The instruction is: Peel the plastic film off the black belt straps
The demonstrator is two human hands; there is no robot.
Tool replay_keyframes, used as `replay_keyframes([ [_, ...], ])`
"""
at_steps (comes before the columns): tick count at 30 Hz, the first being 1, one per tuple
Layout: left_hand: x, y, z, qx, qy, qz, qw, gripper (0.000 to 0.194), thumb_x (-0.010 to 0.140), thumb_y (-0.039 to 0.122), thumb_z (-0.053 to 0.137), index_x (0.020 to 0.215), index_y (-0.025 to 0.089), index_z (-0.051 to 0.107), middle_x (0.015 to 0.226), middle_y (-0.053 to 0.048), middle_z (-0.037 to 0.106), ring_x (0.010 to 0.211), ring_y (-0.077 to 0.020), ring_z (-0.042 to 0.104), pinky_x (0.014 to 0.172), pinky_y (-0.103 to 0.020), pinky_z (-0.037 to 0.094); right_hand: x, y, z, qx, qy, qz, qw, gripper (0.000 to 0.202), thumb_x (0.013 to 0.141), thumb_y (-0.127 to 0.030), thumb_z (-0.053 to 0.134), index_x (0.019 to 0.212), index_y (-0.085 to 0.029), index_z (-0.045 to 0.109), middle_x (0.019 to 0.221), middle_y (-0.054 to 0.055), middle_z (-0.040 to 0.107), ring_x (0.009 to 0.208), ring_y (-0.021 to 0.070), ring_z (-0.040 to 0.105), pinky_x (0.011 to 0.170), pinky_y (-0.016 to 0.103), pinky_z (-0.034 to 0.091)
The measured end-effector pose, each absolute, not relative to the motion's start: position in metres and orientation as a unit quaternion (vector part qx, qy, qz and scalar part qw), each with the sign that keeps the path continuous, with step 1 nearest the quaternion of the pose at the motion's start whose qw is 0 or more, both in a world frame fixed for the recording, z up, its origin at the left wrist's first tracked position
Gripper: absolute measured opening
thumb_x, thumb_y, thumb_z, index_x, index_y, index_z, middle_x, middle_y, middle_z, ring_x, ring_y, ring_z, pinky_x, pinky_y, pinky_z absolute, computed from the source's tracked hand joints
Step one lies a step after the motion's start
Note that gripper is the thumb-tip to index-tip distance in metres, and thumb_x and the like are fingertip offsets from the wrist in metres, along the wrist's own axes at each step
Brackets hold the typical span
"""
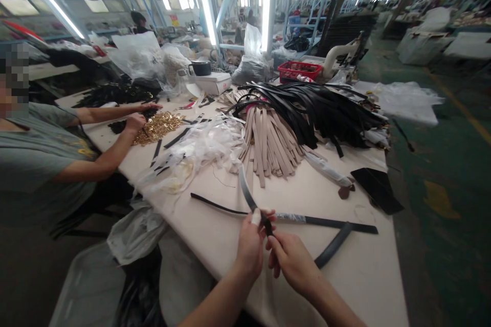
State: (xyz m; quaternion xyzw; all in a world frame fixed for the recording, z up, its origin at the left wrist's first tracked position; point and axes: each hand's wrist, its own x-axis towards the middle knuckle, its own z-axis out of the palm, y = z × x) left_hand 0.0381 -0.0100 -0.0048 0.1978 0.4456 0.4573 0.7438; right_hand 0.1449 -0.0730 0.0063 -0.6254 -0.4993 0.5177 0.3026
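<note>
My left hand [251, 245] is closed round a dark strap [247, 193] whose pale, shiny end points up and away above the table. Just to the right, my right hand [289, 260] pinches the same strap near its lower part. Behind both hands a long black strip [341, 225] with a clear wrapped section lies across the table. A shorter dark strap [333, 246] rests at an angle right of my right hand, one end touching or close to the long strip.
Beige straps [268, 143] and black straps [333, 112] are heaped at the table's back. Crumpled plastic [210, 143] lies left of them. A person [46, 153] at left handles items beside gold-coloured pieces [163, 125]. A red basket [299, 71] stands behind; a black piece [378, 189] lies right.
</note>
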Motion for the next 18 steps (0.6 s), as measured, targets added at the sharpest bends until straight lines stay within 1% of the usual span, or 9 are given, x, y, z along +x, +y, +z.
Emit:
replay_keyframes([
  [3,0.033,-0.011,-0.007,0.17,0.463,0.433,0.754,0.03,0.086,0.04,0.067,0.098,0.013,0.067,0.096,-0.013,0.073,0.061,-0.0161,0.066,0.055,-0.027,0.053,0.139,-0.077,0.002,-0.609,-0.494,0.525,0.329,0.038,0.1,-0.04,0.038,0.074,-0.02,0.056,0.059,0.001,0.067,0.043,0.0137,0.062,0.042,0.021,0.043],
  [6,0.022,0.004,-0.003,0.128,0.467,0.494,0.722,0.017,0.087,0.026,0.064,0.096,0.012,0.066,0.088,-0.012,0.074,0.068,-0.0172,0.068,0.068,-0.03,0.056,0.135,-0.086,0.002,-0.587,-0.498,0.54,0.34,0.031,0.101,-0.04,0.04,0.082,-0.021,0.056,0.061,-0.001,0.067,0.041,0.0121,0.059,0.042,0.021,0.042],
  [8,0.019,0.006,-0.001,0.131,0.468,0.487,0.726,0.017,0.086,0.026,0.065,0.095,0.012,0.066,0.085,-0.012,0.074,0.068,-0.018,0.068,0.068,-0.031,0.056,0.134,-0.091,0.0,-0.586,-0.494,0.539,0.349,0.031,0.101,-0.042,0.039,0.086,-0.022,0.056,0.063,-0.001,0.067,0.042,0.012,0.059,0.043,0.021,0.042],
  [10,0.024,-0.008,-0.001,0.153,0.468,0.45,0.745,0.025,0.085,0.035,0.066,0.094,0.012,0.066,0.085,-0.013,0.074,0.063,-0.0177,0.067,0.056,-0.026,0.053,0.133,-0.092,-0.002,-0.604,-0.493,0.514,0.358,0.033,0.101,-0.044,0.038,0.087,-0.022,0.058,0.065,0.0,0.067,0.044,0.0131,0.06,0.045,0.023,0.043],
  [12,0.031,-0.029,-0.004,0.169,0.473,0.405,0.764,0.035,0.082,0.046,0.067,0.092,0.013,0.067,0.08,-0.011,0.073,0.051,-0.0147,0.061,0.038,-0.02,0.039,0.134,-0.092,-0.006,-0.631,-0.5,0.472,0.361,0.035,0.101,-0.045,0.04,0.082,-0.022,0.059,0.065,0.002,0.067,0.05,0.0155,0.063,0.049,0.025,0.044],
  [14,0.035,-0.043,-0.008,0.178,0.467,0.361,0.787,0.043,0.08,0.053,0.067,0.093,0.013,0.069,0.068,-0.007,0.068,0.039,-0.0113,0.05,0.03,-0.019,0.025,0.134,-0.092,-0.008,-0.644,-0.498,0.455,0.361,0.038,0.1,-0.046,0.041,0.077,-0.022,0.059,0.065,0.004,0.067,0.054,0.0176,0.065,0.051,0.026,0.044],
  [15,0.035,-0.045,-0.009,0.178,0.456,0.344,0.801,0.044,0.08,0.054,0.066,0.095,0.012,0.069,0.065,-0.006,0.066,0.038,-0.0114,0.048,0.029,-0.02,0.025,0.135,-0.092,-0.01,-0.642,-0.489,0.465,0.363,0.039,0.1,-0.048,0.041,0.076,-0.022,0.058,0.066,0.004,0.067,0.054,0.0179,0.064,0.05,0.027,0.044],
  [16,0.035,-0.044,-0.009,0.173,0.445,0.336,0.812,0.044,0.08,0.052,0.066,0.098,0.012,0.069,0.066,-0.006,0.067,0.04,-0.0128,0.051,0.031,-0.02,0.028,0.135,-0.093,-0.011,-0.635,-0.476,0.486,0.367,0.04,0.099,-0.05,0.041,0.078,-0.022,0.059,0.066,0.004,0.067,0.052,0.0178,0.064,0.048,0.027,0.044],
  [18,0.033,-0.035,-0.009,0.157,0.43,0.35,0.817,0.04,0.082,0.046,0.065,0.102,0.011,0.069,0.078,-0.011,0.072,0.055,-0.0176,0.063,0.04,-0.023,0.042,0.136,-0.094,-0.013,-0.619,-0.45,0.525,0.373,0.041,0.098,-0.054,0.041,0.082,-0.022,0.059,0.067,0.003,0.068,0.047,0.0167,0.061,0.044,0.027,0.044],
])
